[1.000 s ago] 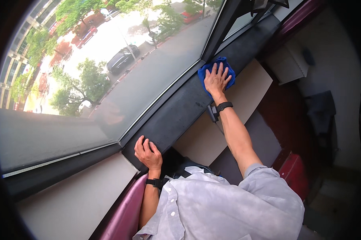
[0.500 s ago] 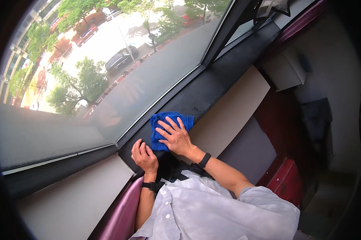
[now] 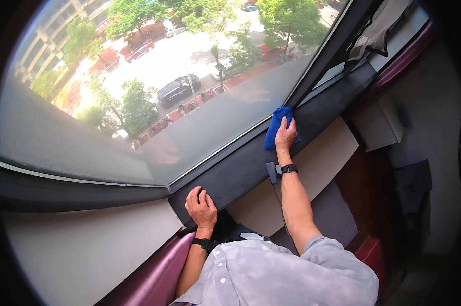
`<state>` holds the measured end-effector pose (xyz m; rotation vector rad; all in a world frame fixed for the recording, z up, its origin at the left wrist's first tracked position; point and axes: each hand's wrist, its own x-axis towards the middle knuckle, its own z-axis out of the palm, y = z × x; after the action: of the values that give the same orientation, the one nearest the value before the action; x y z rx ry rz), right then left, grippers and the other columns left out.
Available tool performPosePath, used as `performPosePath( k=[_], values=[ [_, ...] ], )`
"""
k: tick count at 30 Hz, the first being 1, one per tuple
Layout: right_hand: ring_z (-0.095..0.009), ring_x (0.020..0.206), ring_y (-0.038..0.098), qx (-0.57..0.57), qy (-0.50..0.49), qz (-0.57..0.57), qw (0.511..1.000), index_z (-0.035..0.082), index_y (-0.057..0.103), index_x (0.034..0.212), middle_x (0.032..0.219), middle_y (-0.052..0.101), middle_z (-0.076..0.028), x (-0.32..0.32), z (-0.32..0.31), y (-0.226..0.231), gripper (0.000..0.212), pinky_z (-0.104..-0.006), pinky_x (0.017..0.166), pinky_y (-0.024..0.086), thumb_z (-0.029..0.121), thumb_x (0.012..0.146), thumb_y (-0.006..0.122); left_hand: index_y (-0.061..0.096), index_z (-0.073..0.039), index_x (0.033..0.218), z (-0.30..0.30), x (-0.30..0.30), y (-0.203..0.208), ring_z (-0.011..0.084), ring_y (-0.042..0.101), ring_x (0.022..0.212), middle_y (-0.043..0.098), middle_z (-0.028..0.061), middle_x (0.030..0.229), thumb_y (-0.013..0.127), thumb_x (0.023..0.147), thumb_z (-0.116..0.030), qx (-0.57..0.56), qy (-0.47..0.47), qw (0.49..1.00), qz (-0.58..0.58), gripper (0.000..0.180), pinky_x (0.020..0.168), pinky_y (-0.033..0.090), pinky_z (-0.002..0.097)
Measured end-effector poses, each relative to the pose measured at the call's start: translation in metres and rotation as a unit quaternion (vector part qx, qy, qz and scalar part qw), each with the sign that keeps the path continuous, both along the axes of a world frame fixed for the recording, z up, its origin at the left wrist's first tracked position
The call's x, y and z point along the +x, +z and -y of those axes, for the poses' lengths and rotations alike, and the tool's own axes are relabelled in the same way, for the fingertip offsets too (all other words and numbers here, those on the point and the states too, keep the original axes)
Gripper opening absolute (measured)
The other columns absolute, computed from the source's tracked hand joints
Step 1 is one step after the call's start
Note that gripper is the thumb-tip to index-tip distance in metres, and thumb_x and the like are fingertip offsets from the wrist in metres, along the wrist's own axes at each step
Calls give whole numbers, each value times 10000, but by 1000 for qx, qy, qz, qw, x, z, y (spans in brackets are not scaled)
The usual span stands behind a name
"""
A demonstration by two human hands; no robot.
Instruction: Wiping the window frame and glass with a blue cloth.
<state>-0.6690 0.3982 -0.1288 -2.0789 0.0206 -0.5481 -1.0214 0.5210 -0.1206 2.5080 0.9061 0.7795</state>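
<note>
Blue cloth (image 3: 272, 137), one, bunched: lying just right of centre in the frame, on the dark sill (image 3: 240, 166) near the foot of the window post (image 3: 318, 57), the right hand (image 3: 286, 134) clamping its fingers on it. Left hand (image 3: 202, 208), holding nothing visible: resting at the sill's end, below and left of centre, fingers loosely curling, slightly apart. Wiping well is probably calling for a flatter cloth, even pressure and an edge working into the corner by the post.
</note>
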Motion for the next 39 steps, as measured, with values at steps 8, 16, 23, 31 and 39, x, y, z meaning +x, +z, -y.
performPosePath(
  k=[8, 16, 23, 31, 39],
  values=[
    [-356, 1406, 403, -296, 109, -6, 949, -33, 485, 1412, 1495, 479, -161, -9, -10, -4, 567, -561, 1153, 285, 257, 933, 577, 673, -64, 1041, -1, 5, 4, 300, 548, 1199, 607, 84, 1245, 669, 850, -95, -1, 6, 1000, -4, 193, 966, 423, 460],
    [-369, 1409, 402, -331, 215, 33, 918, -22, 572, 1351, 1466, 519, -148, -89, -21, -1, 535, -620, 1153, 239, 314, 935, 604, 679, -75, 1040, 0, 4, 6, 301, 527, 1227, 592, 82, 1269, 679, 842, -120, 22, -4, 999, -38, 203, 971, 417, 459],
    [-332, 1416, 403, -385, 150, 15, 911, 64, 534, 1418, 1493, 509, -84, -26, 7, -3, 549, -639, 1147, 226, 375, 966, 559, 672, -72, 1023, -3, 0, 2, 310, 531, 1221, 595, 81, 1278, 681, 835, -95, -9, -26, 1000, -11, 189, 971, 412, 456],
    [-326, 1389, 426, -370, 97, -12, 924, 32, 523, 1417, 1495, 505, -88, -14, -5, 0, 555, -631, 1136, 250, 350, 963, 549, 689, -73, 1015, -1, 5, 12, 300, 525, 1218, 589, 92, 1263, 677, 811, -81, -26, -29, 999, -22, 205, 974, 416, 455],
    [-349, 1345, 450, -343, 262, 34, 901, 58, 568, 1369, 1458, 520, -105, -159, -49, 7, 535, -647, 1111, 269, 337, 918, 638, 686, -53, 952, -5, 51, 8, 291, 571, 1158, 641, 65, 1188, 675, 776, -42, -81, -123, 988, 53, 176, 909, 444, 426]
  ],
)
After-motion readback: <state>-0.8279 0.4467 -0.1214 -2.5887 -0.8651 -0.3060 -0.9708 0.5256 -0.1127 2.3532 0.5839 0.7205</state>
